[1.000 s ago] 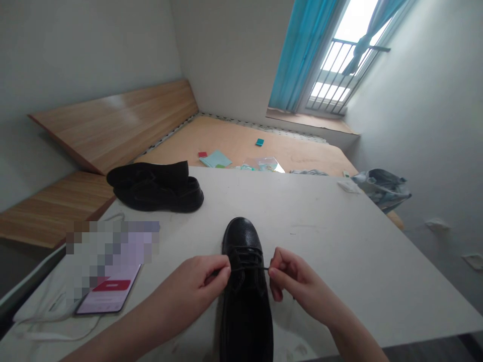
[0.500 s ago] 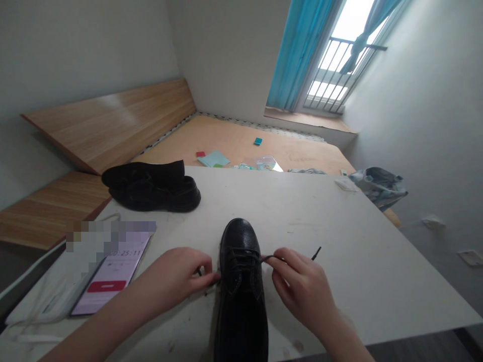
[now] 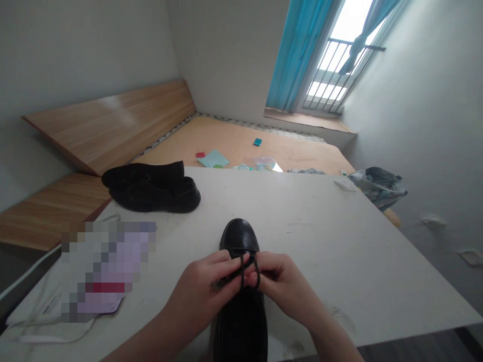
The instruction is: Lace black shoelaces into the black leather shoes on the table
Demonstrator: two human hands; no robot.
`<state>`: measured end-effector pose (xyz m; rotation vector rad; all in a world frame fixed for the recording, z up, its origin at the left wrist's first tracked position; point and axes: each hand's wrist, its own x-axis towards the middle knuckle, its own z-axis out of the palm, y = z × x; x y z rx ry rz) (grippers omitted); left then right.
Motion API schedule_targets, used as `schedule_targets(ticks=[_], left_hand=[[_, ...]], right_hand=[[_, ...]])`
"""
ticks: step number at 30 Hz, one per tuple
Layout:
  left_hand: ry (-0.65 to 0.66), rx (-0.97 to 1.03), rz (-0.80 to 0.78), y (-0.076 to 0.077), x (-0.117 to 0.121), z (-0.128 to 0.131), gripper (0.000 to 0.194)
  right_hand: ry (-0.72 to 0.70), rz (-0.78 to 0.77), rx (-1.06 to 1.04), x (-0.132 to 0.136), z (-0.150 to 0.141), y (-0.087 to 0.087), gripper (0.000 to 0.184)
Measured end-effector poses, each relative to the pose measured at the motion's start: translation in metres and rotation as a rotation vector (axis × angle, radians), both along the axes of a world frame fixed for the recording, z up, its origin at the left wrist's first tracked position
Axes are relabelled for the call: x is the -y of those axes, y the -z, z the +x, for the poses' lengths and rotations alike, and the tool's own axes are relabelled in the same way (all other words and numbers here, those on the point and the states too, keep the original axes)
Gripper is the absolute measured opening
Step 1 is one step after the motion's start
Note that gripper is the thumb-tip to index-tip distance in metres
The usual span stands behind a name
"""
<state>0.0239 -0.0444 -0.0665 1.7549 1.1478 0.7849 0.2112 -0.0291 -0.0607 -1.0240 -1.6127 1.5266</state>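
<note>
A black leather shoe (image 3: 240, 234) lies on the white table, its toe pointing away from me. Above its lacing, both my hands meet with their fingertips close together. My left hand (image 3: 211, 279) pinches a black shoelace (image 3: 242, 274) from the left side. From the right, my right hand (image 3: 279, 276) is closed on the lace too, which forms loops between the two hands. My fingers cover most of the shoe's eyelets. Part of the lace is hidden behind them.
Another pair of black shoes (image 3: 154, 193) stands at the table's back left. A phone (image 3: 109, 301), partly pixelated, lies at the left with a white cable (image 3: 64, 339). Beyond the white table (image 3: 320, 226) is a bed (image 3: 226, 133) with small packets; a bag (image 3: 379, 186) sits at the right corner.
My hands were apart, one each side of the shoe, first with the lace stretched between them. Now they have come together over the lacing, with the lace bent into loops.
</note>
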Motion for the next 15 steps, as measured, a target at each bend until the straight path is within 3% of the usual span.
schedule_targets(ticks=[3, 6, 12, 15], left_hand=[[0.017, -0.195, 0.237, -0.002, 0.002, 0.003, 0.024], [0.018, -0.237, 0.317, -0.002, 0.000, 0.004, 0.026], [0.059, -0.045, 0.178, -0.009, -0.007, 0.004, 0.017], [0.072, -0.076, 0.127, -0.016, -0.008, 0.006, 0.011]], right_hand=[[-0.055, -0.096, 0.015, -0.002, 0.003, 0.000, 0.031], [-0.073, -0.149, 0.079, -0.006, 0.006, 0.001, 0.029], [-0.079, -0.225, 0.106, -0.013, 0.007, 0.001, 0.034], [-0.076, -0.188, 0.162, -0.012, 0.008, -0.002, 0.024]])
